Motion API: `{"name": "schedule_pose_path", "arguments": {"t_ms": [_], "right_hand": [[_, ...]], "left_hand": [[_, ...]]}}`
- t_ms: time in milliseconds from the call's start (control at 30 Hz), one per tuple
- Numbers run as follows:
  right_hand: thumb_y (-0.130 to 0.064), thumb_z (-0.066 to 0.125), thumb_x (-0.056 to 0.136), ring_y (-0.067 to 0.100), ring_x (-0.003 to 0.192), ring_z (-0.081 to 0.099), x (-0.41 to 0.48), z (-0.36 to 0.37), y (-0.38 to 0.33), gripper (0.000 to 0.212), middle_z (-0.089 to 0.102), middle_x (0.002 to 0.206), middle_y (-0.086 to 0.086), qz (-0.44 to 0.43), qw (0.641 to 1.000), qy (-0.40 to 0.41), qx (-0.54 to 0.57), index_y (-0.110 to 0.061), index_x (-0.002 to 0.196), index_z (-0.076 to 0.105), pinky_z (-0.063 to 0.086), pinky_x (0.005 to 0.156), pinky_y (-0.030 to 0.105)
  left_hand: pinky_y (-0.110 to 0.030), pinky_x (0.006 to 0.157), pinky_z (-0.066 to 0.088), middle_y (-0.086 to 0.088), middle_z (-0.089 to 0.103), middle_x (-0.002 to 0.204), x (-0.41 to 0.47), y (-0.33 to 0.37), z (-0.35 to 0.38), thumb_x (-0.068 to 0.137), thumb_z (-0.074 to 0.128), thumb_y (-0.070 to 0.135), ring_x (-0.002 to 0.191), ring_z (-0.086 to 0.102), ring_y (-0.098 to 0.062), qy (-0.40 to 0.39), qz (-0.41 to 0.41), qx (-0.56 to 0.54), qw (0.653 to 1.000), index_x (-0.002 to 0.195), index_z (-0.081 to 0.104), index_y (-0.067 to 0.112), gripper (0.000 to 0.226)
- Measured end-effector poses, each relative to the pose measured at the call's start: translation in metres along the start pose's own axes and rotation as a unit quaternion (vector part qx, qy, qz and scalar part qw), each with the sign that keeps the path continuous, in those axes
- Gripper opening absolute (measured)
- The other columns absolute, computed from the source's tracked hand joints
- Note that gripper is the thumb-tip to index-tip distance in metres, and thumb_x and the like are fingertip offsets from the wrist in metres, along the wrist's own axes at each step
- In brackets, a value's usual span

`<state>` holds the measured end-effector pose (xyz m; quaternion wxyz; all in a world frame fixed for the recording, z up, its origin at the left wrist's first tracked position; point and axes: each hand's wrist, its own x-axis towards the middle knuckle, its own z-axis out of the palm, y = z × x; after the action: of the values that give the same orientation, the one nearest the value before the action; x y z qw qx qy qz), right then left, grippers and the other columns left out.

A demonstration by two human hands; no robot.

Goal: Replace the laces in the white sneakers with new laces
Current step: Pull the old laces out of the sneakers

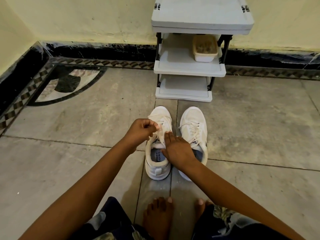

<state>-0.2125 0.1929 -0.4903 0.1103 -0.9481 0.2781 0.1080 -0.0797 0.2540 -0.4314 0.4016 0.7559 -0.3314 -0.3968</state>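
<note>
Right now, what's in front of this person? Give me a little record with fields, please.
Left hand: pinches the white lace of the left white sneaker
Right hand: straight fingers rest on the same sneaker
Right white sneaker: laced, untouched, beside the first
Floor: grey stone tiles under both sneakers
Behind: grey plastic three-shelf rack against the pale wall, white plastic tub on its middle shelf
</note>
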Motion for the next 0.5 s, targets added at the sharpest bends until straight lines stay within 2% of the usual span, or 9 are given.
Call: {"name": "schedule_pose_path", "arguments": {"t_ms": [67, 133, 200, 267, 300, 333, 367, 433, 500], "right_hand": [[-0.038, 0.035, 0.099, 0.028, 0.138, 0.03, 0.0, 0.0, 0.0, 0.068, 0.017, 0.155, 0.019, 0.003, 1.0, -0.003, 0.001, 0.0, 0.148, 0.009, 0.023, 0.111, 0.035], [-0.039, 0.034, 0.099, 0.027, 0.138, 0.029, 0.0, 0.0, 0.0, 0.067, 0.017, 0.155, 0.019, 0.005, 1.0, -0.004, 0.003, 0.0, 0.148, 0.01, 0.022, 0.111, 0.034], [-0.04, 0.034, 0.099, 0.027, 0.137, 0.03, 0.0, 0.001, 0.001, 0.067, 0.02, 0.154, 0.018, 0.008, 1.0, -0.001, 0.007, -0.001, 0.148, 0.011, 0.023, 0.111, 0.033], [-0.04, 0.035, 0.099, 0.027, 0.136, 0.032, -0.001, 0.001, 0.0, 0.066, 0.022, 0.154, 0.017, 0.008, 1.0, -0.001, 0.008, -0.001, 0.148, 0.013, 0.024, 0.11, 0.033], [-0.04, 0.036, 0.098, 0.027, 0.135, 0.033, -0.001, 0.001, 0.0, 0.066, 0.024, 0.153, 0.017, 0.009, 1.0, 0.0, 0.009, -0.001, 0.147, 0.014, 0.025, 0.11, 0.033], [-0.04, 0.037, 0.098, 0.027, 0.134, 0.035, -0.001, 0.001, 0.0, 0.065, 0.026, 0.152, 0.017, 0.011, 1.0, 0.001, 0.011, -0.001, 0.147, 0.017, 0.026, 0.109, 0.033], [-0.04, 0.038, 0.098, 0.027, 0.133, 0.037, -0.001, 0.001, 0.0, 0.065, 0.029, 0.151, 0.018, 0.011, 1.0, 0.003, 0.011, -0.001, 0.147, 0.018, 0.027, 0.108, 0.033], [-0.039, 0.037, 0.098, 0.028, 0.133, 0.037, -0.001, 0.0, 0.001, 0.065, 0.027, 0.151, 0.018, 0.003, 1.0, 0.001, 0.0, -0.001, 0.147, 0.017, 0.027, 0.108, 0.034], [-0.038, 0.036, 0.099, 0.03, 0.134, 0.034, 0.0, 0.0, 0.001, 0.067, 0.022, 0.153, 0.019, -0.009, 1.0, -0.001, -0.013, 0.001, 0.147, 0.013, 0.026, 0.109, 0.035]], "left_hand": [[-0.018, 0.065, 0.043, 0.001, 0.06, 0.088, -0.002, -0.014, 0.0, 0.083, 0.066, 0.008, 0.072, 0.054, -0.011, -0.016, 0.074, 0.184, 0.98, 0.103, 0.066, 0.011, 0.019], [-0.028, 0.073, 0.046, -0.003, 0.056, 0.106, -0.004, -0.026, 0.001, 0.082, 0.067, 0.016, 0.084, 0.056, -0.019, -0.044, 0.128, 0.351, 0.927, 0.114, 0.061, 0.016, 0.032], [-0.033, 0.068, 0.047, -0.003, 0.053, 0.114, -0.007, -0.029, 0.004, 0.086, 0.061, 0.024, 0.089, 0.058, -0.024, -0.02, 0.174, 0.456, 0.872, 0.115, 0.059, 0.018, 0.03], [-0.031, 0.056, 0.045, -0.005, 0.058, 0.108, -0.008, -0.03, 0.009, 0.086, 0.062, 0.023, 0.081, 0.061, -0.026, 0.02, 0.245, 0.534, 0.809, 0.103, 0.063, 0.013, 0.02], [-0.031, 0.054, 0.044, -0.007, 0.059, 0.103, -0.009, -0.029, 0.012, 0.086, 0.063, 0.02, 0.078, 0.062, -0.027, 0.038, 0.262, 0.55, 0.792, 0.097, 0.064, 0.01, 0.015], [-0.032, 0.056, 0.045, -0.007, 0.059, 0.102, -0.009, -0.027, 0.014, 0.087, 0.059, 0.019, 0.08, 0.061, -0.027, 0.045, 0.253, 0.549, 0.795, 0.095, 0.064, 0.009, 0.013], [-0.032, 0.062, 0.045, -0.005, 0.059, 0.103, -0.008, -0.024, 0.015, 0.089, 0.055, 0.019, 0.086, 0.06, -0.025, 0.052, 0.234, 0.523, 0.818, 0.096, 0.064, 0.01, 0.015], [-0.03, 0.07, 0.045, -0.002, 0.063, 0.098, -0.004, -0.014, 0.009, 0.087, 0.06, 0.018, 0.089, 0.059, -0.02, 0.036, 0.18, 0.401, 0.898, 0.094, 0.068, 0.011, 0.013], [-0.025, 0.069, 0.047, -0.002, 0.066, 0.083, -0.001, 0.005, 0.0, 0.081, 0.07, 0.012, 0.077, 0.06, -0.012, -0.004, 0.153, 0.211, 0.965, 0.082, 0.07, 0.007, 0.005]]}}
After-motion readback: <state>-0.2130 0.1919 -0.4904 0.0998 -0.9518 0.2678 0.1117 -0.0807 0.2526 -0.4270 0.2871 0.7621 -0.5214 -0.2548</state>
